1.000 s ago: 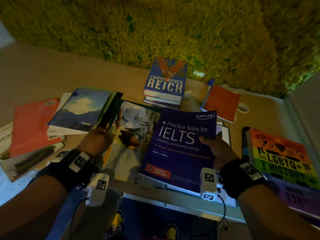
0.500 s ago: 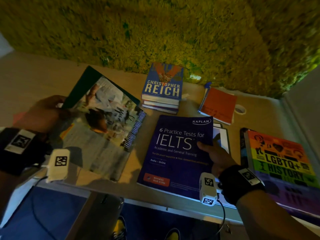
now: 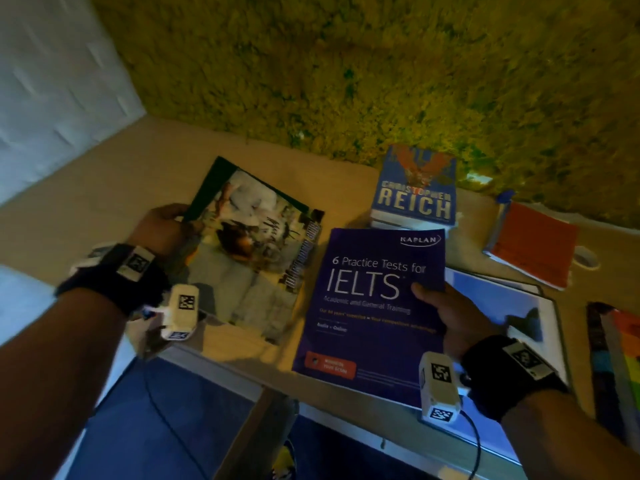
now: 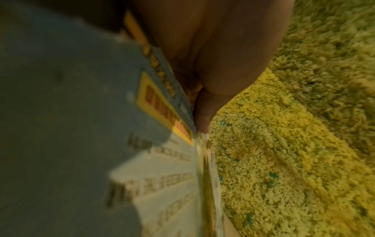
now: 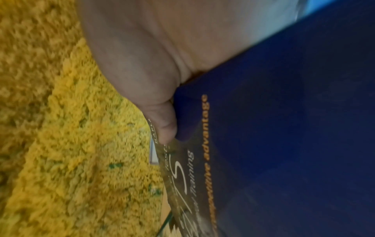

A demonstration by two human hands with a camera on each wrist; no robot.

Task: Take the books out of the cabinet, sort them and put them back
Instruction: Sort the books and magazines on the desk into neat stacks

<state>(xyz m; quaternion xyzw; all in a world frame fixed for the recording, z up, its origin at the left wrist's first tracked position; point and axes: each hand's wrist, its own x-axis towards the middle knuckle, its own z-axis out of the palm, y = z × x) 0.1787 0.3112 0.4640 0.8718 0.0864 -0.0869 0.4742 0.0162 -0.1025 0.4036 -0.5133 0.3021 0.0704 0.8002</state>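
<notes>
My left hand (image 3: 162, 225) grips the top left corner of a picture magazine (image 3: 252, 258), held tilted over the table's left part. In the left wrist view my thumb (image 4: 202, 115) lies along the edge of the magazine (image 4: 162, 184), which shows edge on and blurred. My right hand (image 3: 446, 317) holds the right edge of the purple IELTS book (image 3: 370, 306), thumb on the cover. The right wrist view shows that thumb (image 5: 164, 126) pressing on the IELTS book (image 5: 284, 144). The two books are side by side, apart.
A Christopher Reich book (image 3: 415, 199) tops a small stack by the moss wall (image 3: 346, 81). An orange notebook (image 3: 533, 247) and a tape roll (image 3: 585, 258) lie at the right. A white-framed blue sheet (image 3: 498, 299) lies under the IELTS book. A rainbow book (image 3: 620, 358) reaches the right edge.
My left hand pulled the magazine out from beside the IELTS book, lifted it left, and now holds it closer in. My right hand keeps its hold on the IELTS book.
</notes>
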